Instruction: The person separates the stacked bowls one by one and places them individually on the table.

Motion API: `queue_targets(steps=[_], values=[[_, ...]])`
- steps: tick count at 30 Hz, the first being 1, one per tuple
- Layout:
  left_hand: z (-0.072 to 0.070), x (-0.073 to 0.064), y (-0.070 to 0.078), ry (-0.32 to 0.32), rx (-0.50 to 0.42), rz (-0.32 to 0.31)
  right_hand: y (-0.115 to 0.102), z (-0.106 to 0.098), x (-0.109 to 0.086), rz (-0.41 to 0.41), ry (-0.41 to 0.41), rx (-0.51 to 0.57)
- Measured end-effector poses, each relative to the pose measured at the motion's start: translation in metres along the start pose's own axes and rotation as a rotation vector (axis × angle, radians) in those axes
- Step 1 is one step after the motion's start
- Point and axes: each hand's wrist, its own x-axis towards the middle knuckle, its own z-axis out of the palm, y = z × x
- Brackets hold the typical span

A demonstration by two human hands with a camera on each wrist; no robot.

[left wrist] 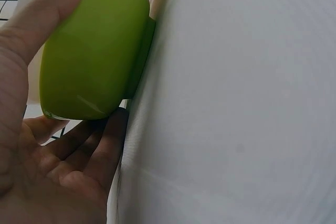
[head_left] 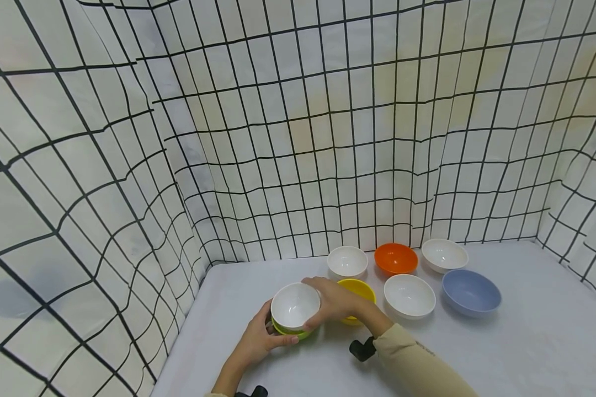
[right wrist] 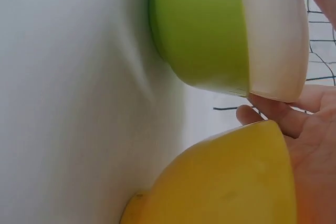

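A small white bowl (head_left: pixel 295 304) sits nested in a green bowl (left wrist: pixel 94 51), its upper part standing out above the green rim. My right hand (head_left: pixel 336 300) grips the white bowl by its sides, thumb in front and fingers behind. Round the green bowl curls my left hand (head_left: pixel 258 335), its thumb on the near side and its fingers on the far side. The green bowl's base is right at the white tablecloth (left wrist: pixel 236 103). Under my right wrist stands a yellow bowl (right wrist: pixel 226 177), partly hidden by the hand in the head view.
To the right stand a blue bowl (head_left: pixel 471 293) and a white bowl (head_left: pixel 409 296). Behind them are an orange bowl (head_left: pixel 396 259) and two more white bowls, one at the left (head_left: pixel 347 262) and one at the right (head_left: pixel 445 255). A black-checked white curtain (head_left: pixel 308 138) rises behind the table.
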Motion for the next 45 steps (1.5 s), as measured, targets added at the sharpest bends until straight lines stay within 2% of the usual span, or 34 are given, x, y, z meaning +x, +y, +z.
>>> queue_targets(steps=[10, 18, 27, 35, 45], values=[[0.000, 0.000, 0.001, 0.000, 0.003, -0.004, 0.000, 0.001, -0.014, 0.018, 0.107, 0.117], [0.001, -0.001, 0.003, 0.024, 0.046, -0.011, 0.001, 0.003, -0.021, 0.006, 0.179, 0.171], [0.002, 0.002, 0.006, 0.078, 0.169, -0.003, 0.000, 0.002, -0.029, 0.044, 0.234, 0.117], [-0.004, 0.009, 0.008, 0.114, 0.239, -0.016, 0.000, -0.003, -0.033, 0.029, 0.246, 0.076], [-0.017, 0.034, 0.003, 0.149, 0.264, -0.076, -0.002, -0.004, -0.034, 0.045, 0.229, 0.065]])
